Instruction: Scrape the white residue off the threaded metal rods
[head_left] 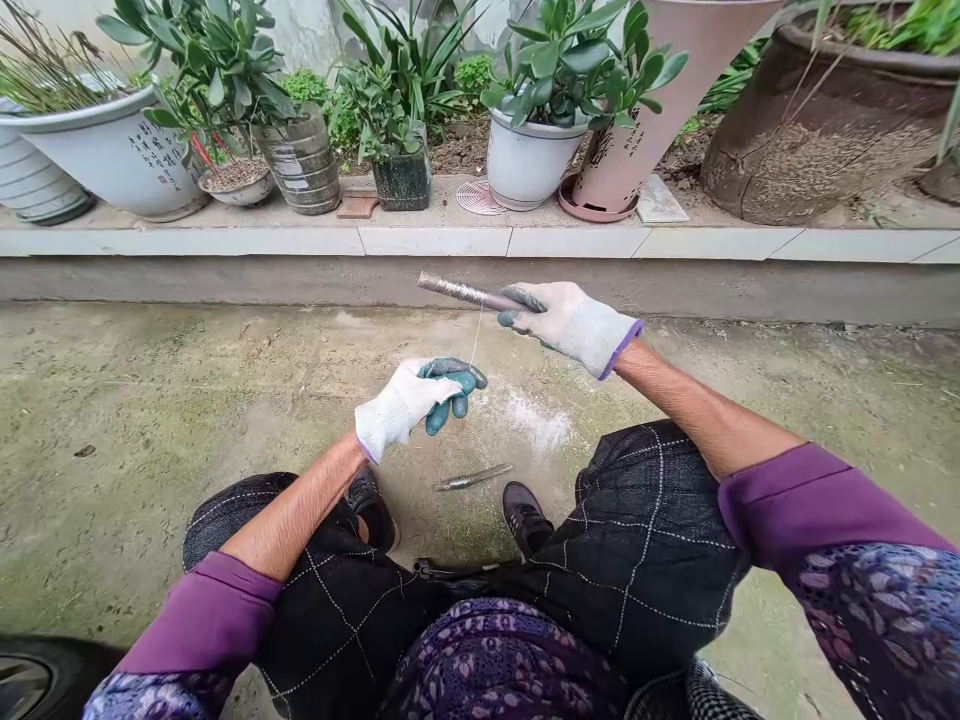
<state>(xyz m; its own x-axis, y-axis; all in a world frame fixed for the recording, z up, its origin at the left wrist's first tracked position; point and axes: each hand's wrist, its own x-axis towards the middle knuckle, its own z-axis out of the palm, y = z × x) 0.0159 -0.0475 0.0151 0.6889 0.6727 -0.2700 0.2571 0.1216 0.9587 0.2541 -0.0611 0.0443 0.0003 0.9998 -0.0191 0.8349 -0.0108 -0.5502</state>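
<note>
- We see the right hand [566, 322], its grip clamped around one end of a grey rod [495, 301], held up over the ground and slightly tilted.
- The left hand [424, 395], lower down, has its grip closed on a thin strand [477, 335] running straight from the rod.
- As we judge it, things are partway: shiny wire [463, 291] circles the rod in close turns, while the strand hangs off it; how much is left we cannot tell.
- The gloves [600, 335] are pale knit with rubbery blue-green fingers.
- Below, a second rod [474, 479], partly shiny, lies on rough concrete [225, 400] near a white powdery patch [538, 420].
- Beyond, a smooth white pot [536, 160] and a coarse brown pot [810, 170] stand on a tiled ledge [435, 241].
</note>
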